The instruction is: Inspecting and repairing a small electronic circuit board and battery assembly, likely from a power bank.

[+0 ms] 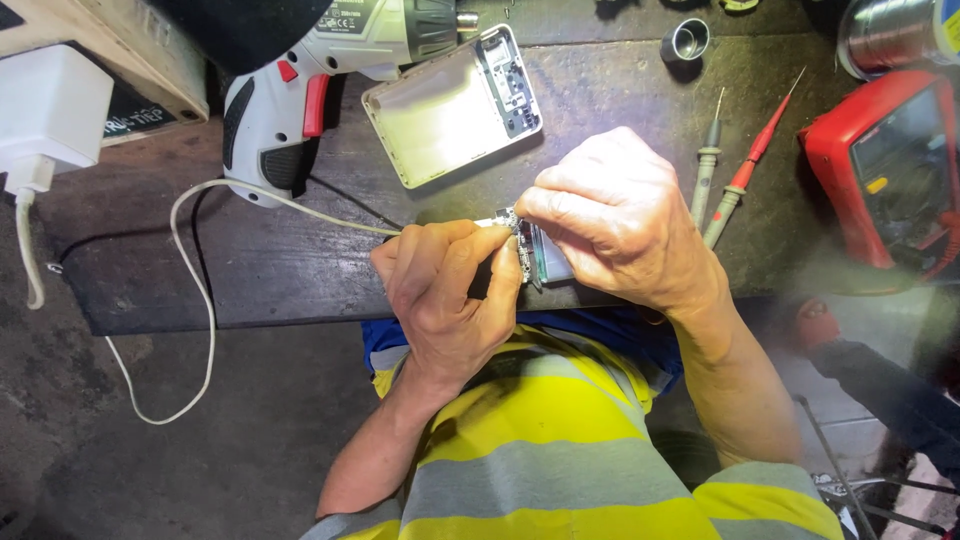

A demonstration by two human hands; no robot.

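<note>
My left hand [445,290] pinches the plug end of a white cable [200,300] against a small circuit board [520,245] at the bench's near edge. My right hand [615,220] grips the same board together with a flat silvery battery pack [555,262] attached to it. Both hands meet over the board, which is mostly hidden by fingers. An open white plastic case shell [445,110] lies just beyond the hands.
A white and black cordless screwdriver [300,95] lies at the back left. A white charger [45,115] sits far left. Red and grey meter probes [735,170] and a red multimeter [890,160] lie right. A small metal cup [687,40] stands behind.
</note>
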